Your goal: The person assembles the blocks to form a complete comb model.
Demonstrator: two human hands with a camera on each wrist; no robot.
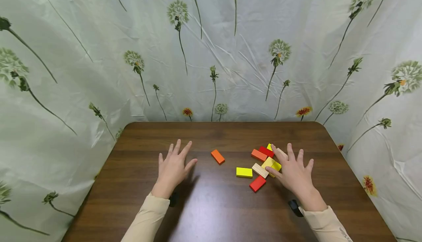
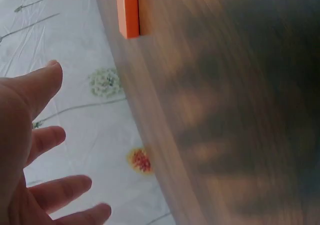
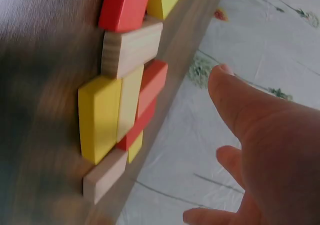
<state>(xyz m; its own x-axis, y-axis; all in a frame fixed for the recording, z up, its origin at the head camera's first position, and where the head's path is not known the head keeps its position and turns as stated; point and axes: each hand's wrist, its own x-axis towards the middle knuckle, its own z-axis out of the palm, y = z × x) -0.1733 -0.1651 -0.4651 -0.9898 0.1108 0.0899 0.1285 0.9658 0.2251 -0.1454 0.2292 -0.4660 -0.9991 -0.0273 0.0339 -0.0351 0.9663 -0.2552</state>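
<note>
My left hand (image 1: 173,169) hovers over the left part of the table with fingers spread, holding nothing. To its right an orange block (image 1: 218,157) lies alone; its end also shows in the left wrist view. My right hand (image 1: 296,172), fingers spread too, is above the right edge of a loose group of flat blocks and hides part of it. In that group lie a yellow block (image 1: 244,172), a red block (image 1: 257,184), a plain wood block (image 1: 260,170), an orange block (image 1: 259,155) and another red block (image 1: 266,151). More yellow blocks (image 3: 100,120) show in the right wrist view.
The dark brown wooden table (image 1: 132,190) has rounded far corners. A pale curtain (image 1: 244,51) printed with dandelions hangs behind it and along both sides. Dark bands (image 1: 295,208) show at the wrists, below light sleeves (image 1: 148,216).
</note>
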